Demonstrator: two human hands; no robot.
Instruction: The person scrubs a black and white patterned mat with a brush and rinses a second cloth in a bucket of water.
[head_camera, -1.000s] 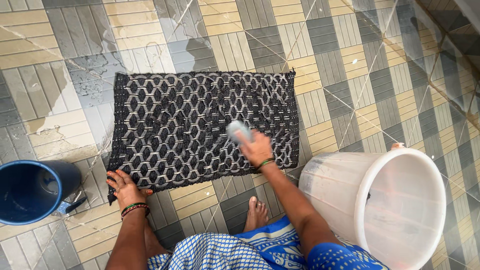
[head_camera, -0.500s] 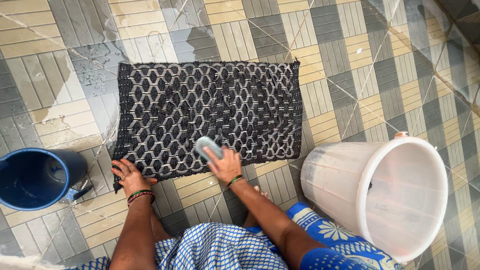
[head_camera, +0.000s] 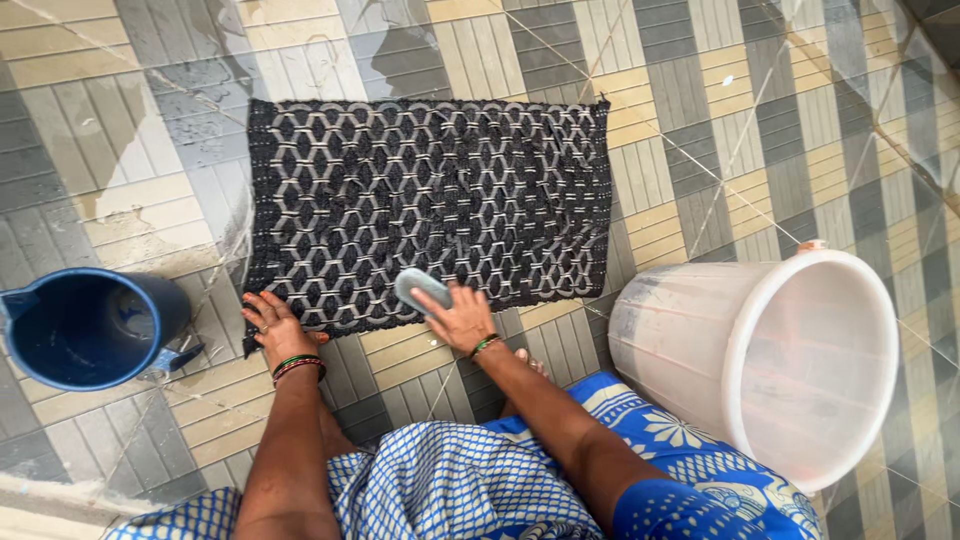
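A dark woven mat (head_camera: 430, 200) with a pale hexagon pattern lies flat on the wet tiled floor. My right hand (head_camera: 458, 318) grips a grey scrubbing brush (head_camera: 420, 288) and presses it on the mat's near edge, about the middle. My left hand (head_camera: 272, 328) rests flat on the mat's near left corner, fingers spread, holding it down. Both wrists wear coloured bangles.
A blue mug-shaped jug (head_camera: 85, 325) stands on the floor at the left. A big translucent white bucket (head_camera: 790, 360) lies tilted at the right. My blue-and-white patterned clothing (head_camera: 450, 490) fills the bottom of the view. The tiles (head_camera: 700, 120) are wet.
My right hand has drawn the brush from the mat's right middle toward the near edge and leftward. The left hand stays on the corner. The view has shifted slightly.
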